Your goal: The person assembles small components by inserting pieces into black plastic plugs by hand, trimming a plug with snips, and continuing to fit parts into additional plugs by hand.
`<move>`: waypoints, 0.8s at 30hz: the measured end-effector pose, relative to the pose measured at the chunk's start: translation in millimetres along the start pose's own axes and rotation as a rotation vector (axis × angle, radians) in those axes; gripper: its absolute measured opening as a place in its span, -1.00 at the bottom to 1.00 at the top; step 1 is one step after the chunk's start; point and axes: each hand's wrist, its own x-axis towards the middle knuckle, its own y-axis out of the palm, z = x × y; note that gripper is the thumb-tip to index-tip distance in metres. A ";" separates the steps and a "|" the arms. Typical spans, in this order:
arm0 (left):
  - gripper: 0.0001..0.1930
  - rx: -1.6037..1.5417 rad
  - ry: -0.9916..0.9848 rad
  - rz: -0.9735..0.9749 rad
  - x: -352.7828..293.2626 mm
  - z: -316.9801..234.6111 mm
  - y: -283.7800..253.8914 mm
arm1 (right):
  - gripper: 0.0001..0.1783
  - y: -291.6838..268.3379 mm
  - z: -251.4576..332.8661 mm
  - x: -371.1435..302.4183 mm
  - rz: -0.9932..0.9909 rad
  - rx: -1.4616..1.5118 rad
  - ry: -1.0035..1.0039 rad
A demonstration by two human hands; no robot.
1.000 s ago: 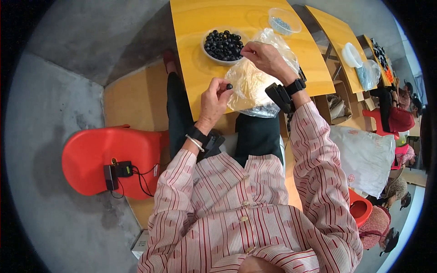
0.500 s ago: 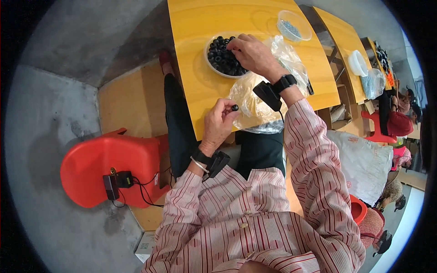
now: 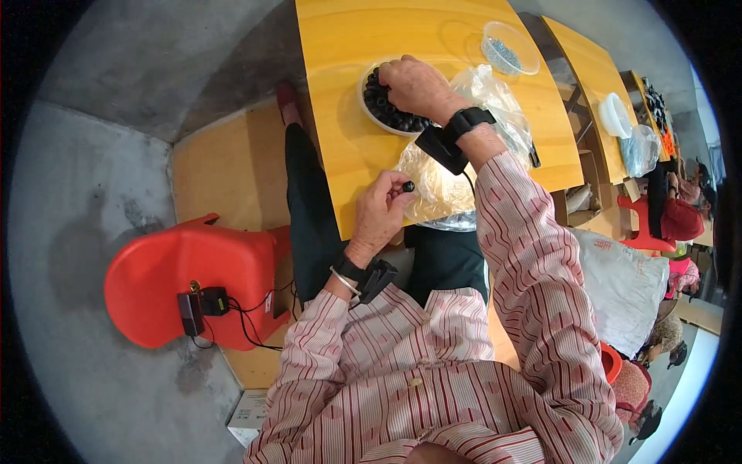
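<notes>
- A small black part is pinched at its end by the left hand, above the bag's edge; with so slight a grip, it could be dropped and rolled off the bench.
- Black pieces in the bowl are reached by the right hand; whether anything is held there cannot be told, as the fingertips are hidden.
- Pieces could be spilled if the rim were caught by those fingers.
- The crumpled plastic bag could be dragged if snagged by the hanging wrist cable.
</notes>
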 end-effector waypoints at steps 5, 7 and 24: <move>-0.78 0.044 0.033 -0.018 0.4 2.6 -1.3 | -0.76 -5.5 -1.4 -13.3 -0.078 0.119 0.036; -0.78 -0.010 0.031 -0.020 0.7 2.8 0.1 | -0.76 -16.0 -5.4 -28.9 -0.159 0.209 0.013; -0.78 -0.478 0.021 0.041 -32.2 -60.6 -10.6 | -0.71 -91.9 76.7 -157.9 -0.084 2.009 0.221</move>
